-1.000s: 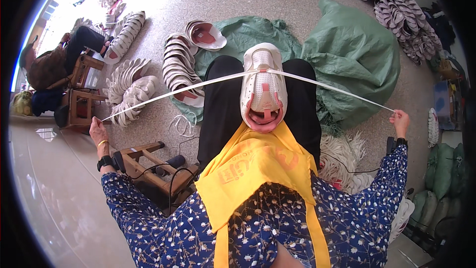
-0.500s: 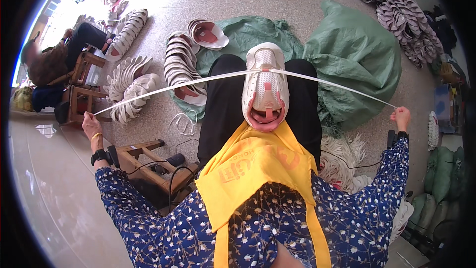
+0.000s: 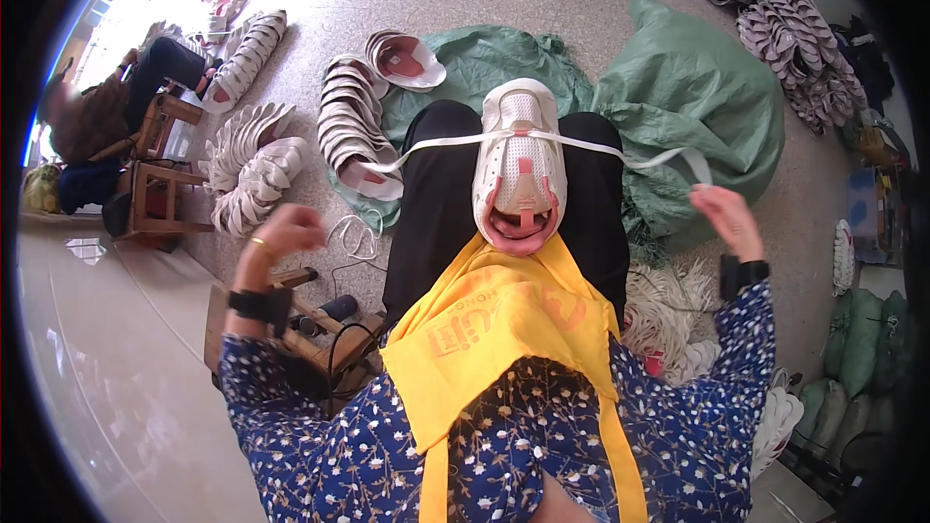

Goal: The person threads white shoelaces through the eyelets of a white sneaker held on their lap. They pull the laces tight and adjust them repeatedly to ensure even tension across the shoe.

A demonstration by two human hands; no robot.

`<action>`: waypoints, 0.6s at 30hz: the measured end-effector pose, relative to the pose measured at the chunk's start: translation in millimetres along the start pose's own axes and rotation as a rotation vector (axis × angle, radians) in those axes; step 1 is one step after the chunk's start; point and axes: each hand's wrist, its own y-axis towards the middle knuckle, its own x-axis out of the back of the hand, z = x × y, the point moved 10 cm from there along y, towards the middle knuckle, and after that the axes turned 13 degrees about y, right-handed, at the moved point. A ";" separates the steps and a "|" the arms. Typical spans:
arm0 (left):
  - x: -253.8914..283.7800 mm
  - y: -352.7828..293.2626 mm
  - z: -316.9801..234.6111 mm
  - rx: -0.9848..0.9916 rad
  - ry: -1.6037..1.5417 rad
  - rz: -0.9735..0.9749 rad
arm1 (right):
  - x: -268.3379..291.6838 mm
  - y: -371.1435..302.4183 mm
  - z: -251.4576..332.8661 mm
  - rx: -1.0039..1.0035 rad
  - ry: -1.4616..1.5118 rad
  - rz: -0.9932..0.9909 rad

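A white and pink shoe point(image 3: 521, 150) rests on my lap, its toe pointing away from me. A flat white shoelace point(image 3: 591, 144) crosses its front and hangs slack to both sides. At the right, my right hand point(image 3: 728, 218) has that end of the lace at its fingertips, fingers close together. My left hand point(image 3: 291, 234) is curled and blurred by motion, below and left of the lace's other side. That side trails over the stacked shoe uppers, and no lace shows clearly in the left hand.
Stacked shoe uppers point(image 3: 351, 121) lie left of my knees, more point(image 3: 257, 184) beyond. A green sack point(image 3: 688, 116) bulges at the right. Bundled white laces point(image 3: 668, 305) lie by my right thigh. A wooden stool point(image 3: 310, 329) is at my left. Another person point(image 3: 107, 116) sits far left.
Both hands have come inward from wide apart. The shoelace, stretched taut before, now hangs in loose curves. The left hand no longer visibly pinches its end; the shoe stays on my lap.
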 end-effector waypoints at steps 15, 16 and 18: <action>-61.3 0.3 -260.7 -0.690 0.058 -0.623 | -325.2 -9.2 49.8 0.826 -0.968 0.166; -57.9 3.6 -267.3 -0.742 0.045 -0.687 | -326.1 -5.0 54.4 0.892 -0.940 0.141; -51.9 12.5 -273.7 -0.754 0.026 -0.731 | -314.6 14.2 45.7 0.761 -0.650 0.144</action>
